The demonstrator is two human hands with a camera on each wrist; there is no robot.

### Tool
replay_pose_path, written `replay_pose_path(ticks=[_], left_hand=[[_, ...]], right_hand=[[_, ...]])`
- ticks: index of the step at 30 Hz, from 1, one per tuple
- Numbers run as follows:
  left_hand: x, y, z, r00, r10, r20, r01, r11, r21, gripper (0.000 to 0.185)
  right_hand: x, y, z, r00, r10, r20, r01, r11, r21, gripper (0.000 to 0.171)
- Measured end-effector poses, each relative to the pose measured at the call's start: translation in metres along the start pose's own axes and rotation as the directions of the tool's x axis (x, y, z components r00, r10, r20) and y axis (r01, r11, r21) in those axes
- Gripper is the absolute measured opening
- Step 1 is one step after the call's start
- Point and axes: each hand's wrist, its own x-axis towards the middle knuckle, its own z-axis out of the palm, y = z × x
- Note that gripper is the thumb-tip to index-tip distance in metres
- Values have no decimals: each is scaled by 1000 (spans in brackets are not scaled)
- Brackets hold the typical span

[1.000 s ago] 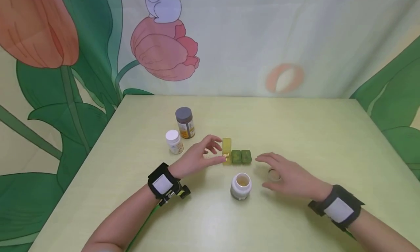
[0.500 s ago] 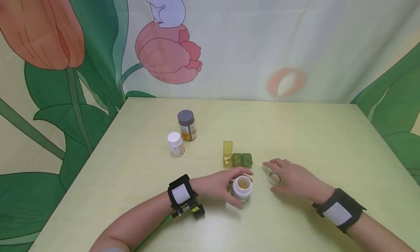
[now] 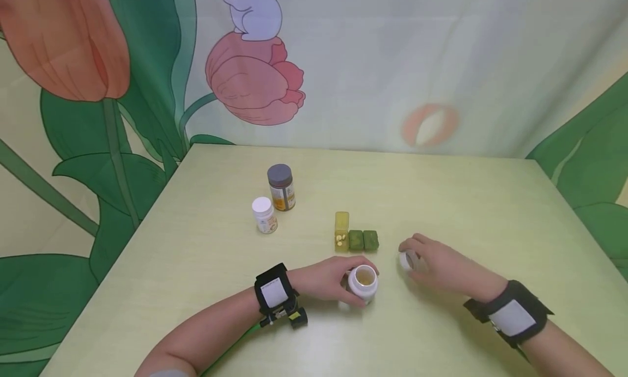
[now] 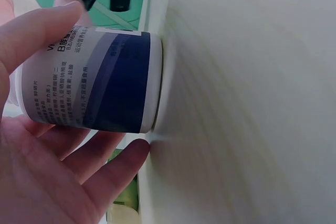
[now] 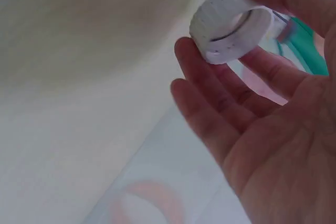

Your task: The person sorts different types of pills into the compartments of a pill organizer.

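An open white pill bottle [image 3: 363,283] with a blue label [image 4: 100,80] stands on the table near the front. My left hand [image 3: 330,279] grips it round the side. Just to its right, my right hand [image 3: 434,262] pinches the bottle's white cap [image 3: 408,260] between thumb and fingers, lifted and tilted on edge; the cap [image 5: 231,23] shows its hollow inside in the right wrist view. Behind the bottle lies a small pill organizer [image 3: 355,238]: its yellow compartment has the lid up with pills inside, and two green compartments are closed.
Two closed bottles stand at the back left: a white-capped one [image 3: 264,214] and an amber one with a grey cap [image 3: 281,187]. The pale green table [image 3: 466,202] ends at a flowered curtain behind.
My left hand left the organizer and came back to grip the open bottle. My right hand, first resting over the cap on the table, has picked it up.
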Motion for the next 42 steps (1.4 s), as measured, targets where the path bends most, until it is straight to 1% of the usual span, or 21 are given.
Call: replay_pose_path(ticks=[2,4,7,9,12,14,15,17,20,24,27,29,34,36,40,42], left_hand=[[0,0,0,1000,-3,4,3,1000,9,53],[-1,-1,0,1000,-4,6,4,1000,16,53],[-1,-1,-1,1000,-5,12,5,1000,23,54],[-1,-2,-1,1000,-5,17,4,1000,17,54],[0,-2,-1,1000,-10,28,10,1000,6,59],[0,-3,-1,999,-13,29,13,1000,2,62],[1,-3,0,999,-16,29,16,1000,3,63],[1,-3,0,999,-21,26,21,1000,10,63],[1,-4,0,1000,-19,22,19,999,31,61],[0,-3,-1,1000,-9,25,8,999,40,70],[-2,-2,-2,1000,-9,27,8,1000,23,81],[-2,-2,-2,1000,-11,27,11,1000,12,85],[-2,-1,-2,1000,-12,29,12,1000,-1,83],[-2,-2,-2,1000,-13,28,13,1000,-1,83],[-2,-2,-2,999,-17,28,17,1000,-6,87],[-1,-2,-2,999,-14,33,14,1000,-9,84]], right_hand=[[2,-8,-8,998,-40,-55,45,994,98,38],[4,-18,-15,986,-108,-127,127,979,159,43],[10,-33,-23,956,-191,-223,240,946,217,49],[13,-41,-23,942,-214,-258,287,914,289,49],[16,-50,-15,943,-206,-260,306,843,443,46],[17,-52,-7,950,-190,-248,296,797,527,43],[17,-53,-3,953,-180,-243,289,779,556,42],[17,-53,6,958,-161,-236,274,752,599,41],[16,-52,18,965,-130,-229,249,733,633,37],[13,-51,29,970,-109,-218,225,742,632,33],[12,-50,32,969,-116,-219,230,752,617,32],[12,-49,33,967,-125,-221,237,758,608,33],[12,-48,36,961,-134,-242,253,782,570,35],[12,-49,37,960,-128,-250,252,785,566,35],[13,-48,40,958,-107,-267,248,777,579,35],[14,-49,41,955,-99,-280,250,779,574,36]])
